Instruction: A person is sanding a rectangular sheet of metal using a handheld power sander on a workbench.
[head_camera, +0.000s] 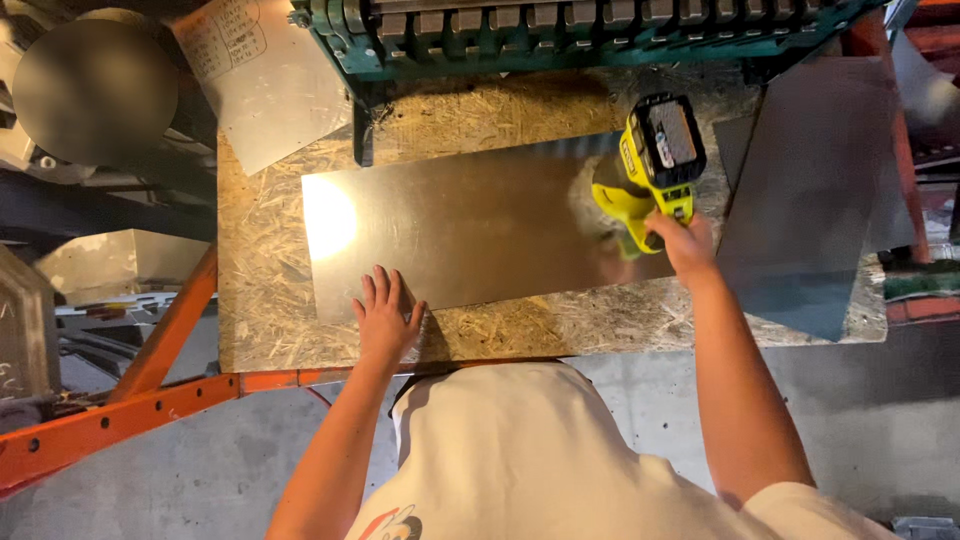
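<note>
Looking straight down at a chipboard bench (270, 300), rough flaky wood, sitting on orange steel framing (150, 395). Flat on top, a shiny metal sheet (470, 225), dead centre, with a bright glare spot at its 9 o'clock end. Left hand (387, 318) spread open, fingers splayed, palm pressed down on the sheet's near edge at about 7 o'clock. Right hand (682, 240) wrapped tight around the grip of a yellow cordless tool (655, 165), out at the sheet's 3 o'clock end, black battery pack facing up. Can't tell what the tool's nose is touching, hidden under its body.

Second, duller sheet (810, 190) lying off at 3 o'clock, overhanging the bench corner. Green machine (560, 35) with a row of metal fingers across 12 o'clock. Another bent piece of sheet (265, 85) with scribbles at 11 o'clock, and a dark round disc (95, 90) past it at 10. Grey concrete floor (200, 470) below, shiny ductwork (110, 262) stacked at 9 o'clock.
</note>
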